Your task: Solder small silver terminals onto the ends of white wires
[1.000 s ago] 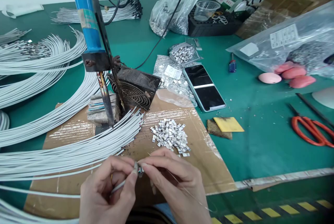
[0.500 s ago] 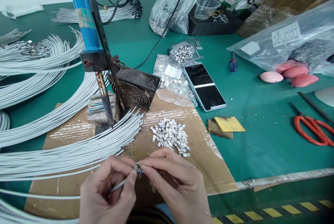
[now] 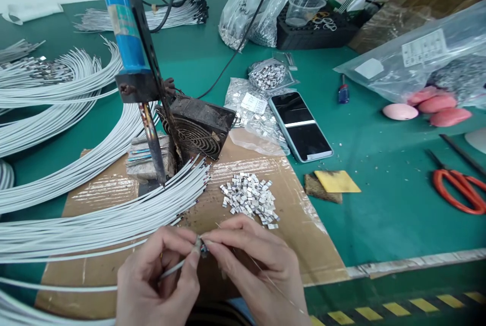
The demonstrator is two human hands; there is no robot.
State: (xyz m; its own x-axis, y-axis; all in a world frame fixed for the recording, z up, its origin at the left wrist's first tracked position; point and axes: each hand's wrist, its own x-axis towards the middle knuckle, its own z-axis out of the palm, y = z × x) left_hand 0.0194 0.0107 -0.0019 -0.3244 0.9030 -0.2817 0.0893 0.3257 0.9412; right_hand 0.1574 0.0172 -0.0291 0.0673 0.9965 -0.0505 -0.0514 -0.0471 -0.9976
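Observation:
Above the cardboard [image 3: 319, 260], my left hand [image 3: 157, 278] is closed round a white cable [image 3: 173, 269], thumb and forefinger pinching it close to its end. Fingertips of my right hand [image 3: 261, 265] meet that end and are pressed together at a small shiny tip [image 3: 204, 248], partly hidden by them. A thin solder wire [image 3: 271, 283] runs through the right hand and trails toward the wrist. Just beyond the hands lies a pile of small metal connector shells [image 3: 248, 197]. Left of it, a bundle of white cables [image 3: 114, 219] stretches out with its stripped ends toward the pile.
A blue-handled soldering iron [image 3: 123, 27] stands fixed tip-down over the cable bundle, beside a sooty fan [image 3: 199, 128]. Farther right are a phone [image 3: 301, 126], a yellow sponge [image 3: 337, 181], red-handled scissors [image 3: 455, 189] and a small screwdriver [image 3: 343, 92]. Plastic bags [image 3: 261, 103] lie behind.
The view has shifted very slightly. Both hands keep the same grip at the cable's end, with barely any movement.

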